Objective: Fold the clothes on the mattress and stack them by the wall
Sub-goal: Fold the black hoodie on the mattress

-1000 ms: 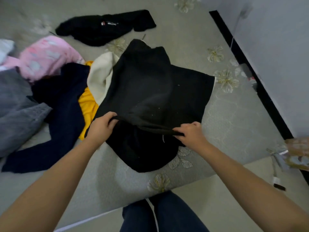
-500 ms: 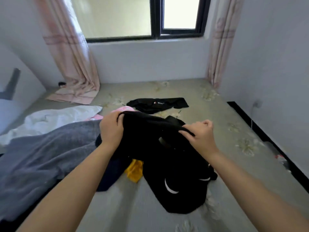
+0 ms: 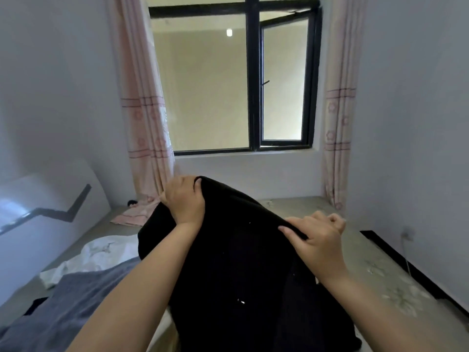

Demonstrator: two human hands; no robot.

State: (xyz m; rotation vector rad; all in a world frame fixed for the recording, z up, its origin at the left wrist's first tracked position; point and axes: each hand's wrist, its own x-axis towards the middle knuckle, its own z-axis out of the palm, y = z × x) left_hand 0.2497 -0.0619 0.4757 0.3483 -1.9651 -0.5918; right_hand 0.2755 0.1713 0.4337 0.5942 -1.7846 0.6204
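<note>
Held up in front of the window [image 3: 250,82], above the mattress [image 3: 375,265]: a black garment [image 3: 238,262], raised by both hands. Left hand [image 3: 184,199] curled over the garment's top edge, fingers wrapped round the cloth at its highest point. Right hand [image 3: 316,238] lower and to the right, pinching the same edge between thumb and curled fingers. Hung from those two grips in a wide dark sheet, hiding most of the mattress behind it, bottom part out of view at the lower edge.

Left of the garment, lying on the mattress: a grey cloth [image 3: 63,311] spread toward the near corner, and beyond it a crumpled white cloth [image 3: 101,252]. Farther back, under the left curtain [image 3: 143,105], a pink heap of curtain hem [image 3: 134,214] resting on the mattress surface. Right curtain [image 3: 336,138] hanging down to the far right corner. White walls on both sides; along the right wall [image 3: 418,123], a dark gap [image 3: 411,268] between mattress and wall. On the left, a white headboard [image 3: 38,224] with a dark zigzag stripe.
</note>
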